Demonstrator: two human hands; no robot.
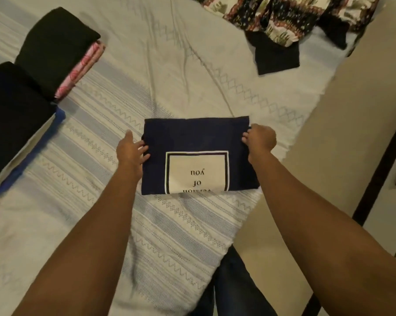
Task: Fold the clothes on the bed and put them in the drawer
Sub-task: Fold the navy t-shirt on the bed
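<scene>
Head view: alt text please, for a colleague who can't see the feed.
Left hand and right hand hold the side edges of a folded navy T-shirt with a white printed panel, flat on the pale bedspread. A black-and-pink stack and a black-and-blue stack of folded clothes sit at left; a patterned garment lies unfolded at top right.

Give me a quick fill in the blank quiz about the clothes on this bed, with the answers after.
The left hand and right hand hold the folded navy T-shirt by its two ___ edges.
The upside-down word highest on its white panel reads ___.
In the far pile, the lower garment under the black garment is ___.
The patterned garment at the far right lies crumpled, not yet ___.
Missing words: side; you; pink; folded.
</scene>
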